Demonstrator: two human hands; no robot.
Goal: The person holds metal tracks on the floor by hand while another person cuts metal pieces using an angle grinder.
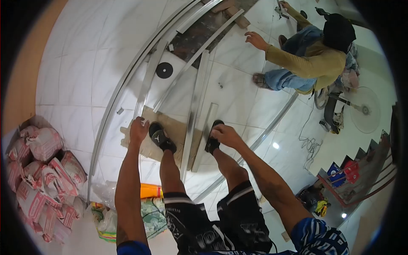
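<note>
I'm judging the metal strip by my left fingers light, stiff, best held mid-length; whether they or my right fingers are pinching, I can't tell.

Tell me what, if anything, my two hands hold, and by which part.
Your left hand is at the near end of a metal strip; whether it grips there cannot be told. Nothing shows held in your right hand.
</note>
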